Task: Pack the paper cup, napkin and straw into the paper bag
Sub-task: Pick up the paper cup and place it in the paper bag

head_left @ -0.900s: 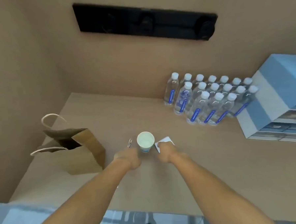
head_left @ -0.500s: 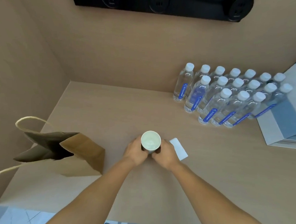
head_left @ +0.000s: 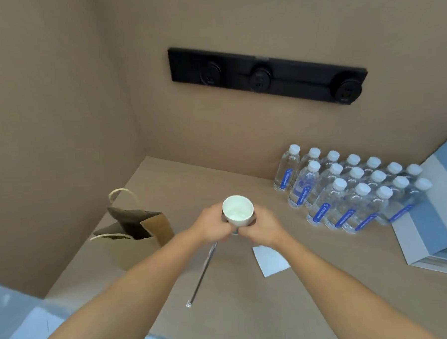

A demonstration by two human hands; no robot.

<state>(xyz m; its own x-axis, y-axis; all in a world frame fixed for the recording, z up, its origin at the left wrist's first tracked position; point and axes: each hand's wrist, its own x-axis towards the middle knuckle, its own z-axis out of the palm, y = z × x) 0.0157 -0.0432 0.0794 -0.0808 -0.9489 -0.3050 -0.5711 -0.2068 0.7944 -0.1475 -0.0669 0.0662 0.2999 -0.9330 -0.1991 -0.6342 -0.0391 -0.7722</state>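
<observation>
paper cup (head_left: 238, 211): showing smooth white paper
paper bag (head_left: 140, 233): showing matt brown kraft
counter (head_left: 250, 310): appearing matt
bottles (head_left: 348, 194): showing clear glossy plastic

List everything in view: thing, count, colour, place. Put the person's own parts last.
paper cup: one, white, held above the counter between both hands.
paper bag: one, brown, open, standing at the counter's left.
straw: one, clear-wrapped, lying on the counter below the left hand.
napkin: one, white, flat on the counter below the right hand.
water bottles: about eighteen, clear with white caps and blue labels, back right.
box: one, blue and white, far right.
socket strip: one, black, on the back wall.
counter: one, tan.
left hand: one, gripping the cup.
right hand: one, gripping the cup.
</observation>
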